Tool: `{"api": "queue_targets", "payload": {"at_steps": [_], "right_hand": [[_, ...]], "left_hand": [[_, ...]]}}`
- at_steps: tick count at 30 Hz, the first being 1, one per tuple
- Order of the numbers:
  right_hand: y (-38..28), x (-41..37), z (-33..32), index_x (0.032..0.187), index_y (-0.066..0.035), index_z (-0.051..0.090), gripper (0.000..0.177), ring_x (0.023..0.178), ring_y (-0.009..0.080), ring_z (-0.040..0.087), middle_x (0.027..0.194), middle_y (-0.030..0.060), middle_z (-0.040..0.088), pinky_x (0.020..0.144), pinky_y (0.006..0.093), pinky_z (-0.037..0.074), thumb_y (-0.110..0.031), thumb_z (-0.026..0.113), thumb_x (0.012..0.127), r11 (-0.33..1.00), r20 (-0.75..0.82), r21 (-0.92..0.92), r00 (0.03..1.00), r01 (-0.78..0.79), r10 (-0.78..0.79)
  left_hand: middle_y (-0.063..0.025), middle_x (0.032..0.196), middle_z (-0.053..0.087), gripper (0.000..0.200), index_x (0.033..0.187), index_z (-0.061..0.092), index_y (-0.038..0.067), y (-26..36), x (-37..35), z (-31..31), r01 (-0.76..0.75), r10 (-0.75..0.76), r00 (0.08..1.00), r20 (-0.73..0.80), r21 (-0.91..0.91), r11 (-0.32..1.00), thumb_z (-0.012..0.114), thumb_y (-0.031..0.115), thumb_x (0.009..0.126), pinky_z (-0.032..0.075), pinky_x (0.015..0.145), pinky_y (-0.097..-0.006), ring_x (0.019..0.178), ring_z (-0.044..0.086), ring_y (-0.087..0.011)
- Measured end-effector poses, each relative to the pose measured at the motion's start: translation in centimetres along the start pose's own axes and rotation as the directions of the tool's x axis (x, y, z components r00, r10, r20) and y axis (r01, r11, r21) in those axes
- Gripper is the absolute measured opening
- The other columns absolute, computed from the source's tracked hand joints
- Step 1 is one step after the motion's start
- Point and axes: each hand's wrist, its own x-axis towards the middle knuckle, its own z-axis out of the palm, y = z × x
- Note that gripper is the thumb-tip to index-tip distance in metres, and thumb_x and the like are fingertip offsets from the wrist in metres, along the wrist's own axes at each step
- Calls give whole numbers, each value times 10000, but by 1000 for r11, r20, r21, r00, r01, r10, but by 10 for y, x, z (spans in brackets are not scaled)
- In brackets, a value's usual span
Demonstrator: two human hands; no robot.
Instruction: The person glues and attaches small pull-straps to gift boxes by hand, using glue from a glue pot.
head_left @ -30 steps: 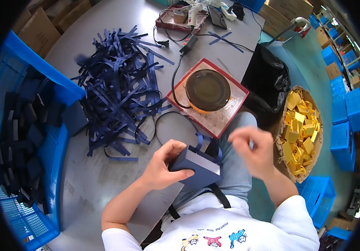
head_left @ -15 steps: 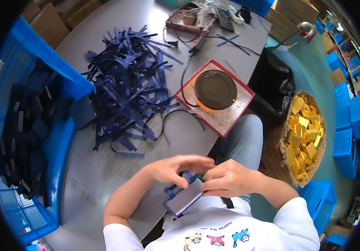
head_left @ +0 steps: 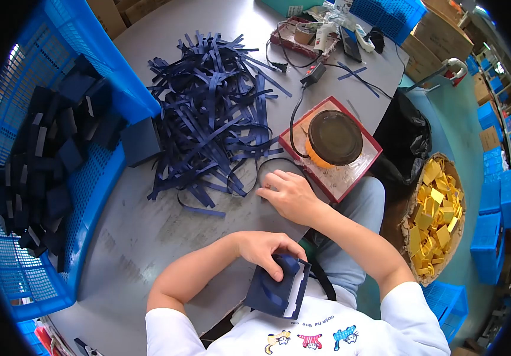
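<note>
My left hand is closed on a small navy box just above my lap. A loop of navy ribbon sits at the box's upper end under my fingers, and a white inside shows along its right side. My right hand is over the grey table, fingers apart and slightly bent, with nothing visible in them. Just beyond it lie a thin dark cord and a large heap of cut navy ribbons.
A blue crate with several navy boxes stands at left. A round orange device with a dark top sits on a red-rimmed tray; its cord crosses the table. A carton of yellow pieces stands at right.
My right hand has left the box and moved up and left over the table. The box has turned in my left hand, showing its navy face. The camera view has shifted.
</note>
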Motion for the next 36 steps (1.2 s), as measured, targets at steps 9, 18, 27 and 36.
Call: {"api": "queue_targets", "payload": {"at_steps": [9,18,27,36], "right_hand": [[-20,-43,-61,1129,6,423,242,777,148,592,765,84,592,782,317,460,6,447,888,75,251,944,849,-320,465],[21,-89,-116,808,-28,601,115,478,31,446,639,12,566,415,167,314,-132,621,851,-220,350,922,446,-318,823],[84,-87,-112,759,-17,621,184,484,14,347,585,-53,494,434,189,241,-185,641,828,50,177,879,421,-475,890],[96,-76,-110,747,-10,637,166,540,24,400,622,-30,532,493,187,297,-165,656,805,157,161,796,454,-585,876]], "left_hand": [[-87,1142,578,639,1177,520,-19,1,-3,1,-38,82,950,-301,149,988,799,109,616,409,936,-296,1020,545,-157],[-52,1069,597,548,1104,573,7,-2,7,-4,-95,141,917,-374,138,986,796,30,605,428,901,-287,982,559,-143],[-46,1007,595,516,1102,561,3,1,10,1,-55,129,890,-436,178,982,798,94,653,437,850,-268,904,556,-119],[-52,997,601,517,1097,567,-2,3,9,1,-62,143,889,-435,194,979,805,114,653,446,837,-263,895,560,-121]]}}
